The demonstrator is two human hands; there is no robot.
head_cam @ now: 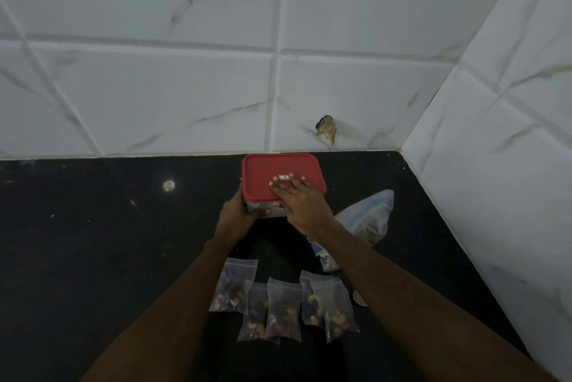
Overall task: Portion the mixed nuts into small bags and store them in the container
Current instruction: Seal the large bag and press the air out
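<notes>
Small bags [284,310] of mixed nuts, five by my count, are lying overlapped in a row on the black tabletop [108,242] at the lower centre of the frame, between the two forearms. One container [261,207] is sitting above them at mid-frame, near the tiled wall [154,87], wearing its one red lid [266,174]. The left hand [236,211] is holding the container's near left corner, its grip curled round the clear side. The right hand [301,199] is pressing on the lid, its grip wide, fingers straight and flat. One large bag [371,214] with some nuts inside is slumping just right of the container. One more clear pouch [326,261] is showing beside the right forearm, its contents unclear.
</notes>
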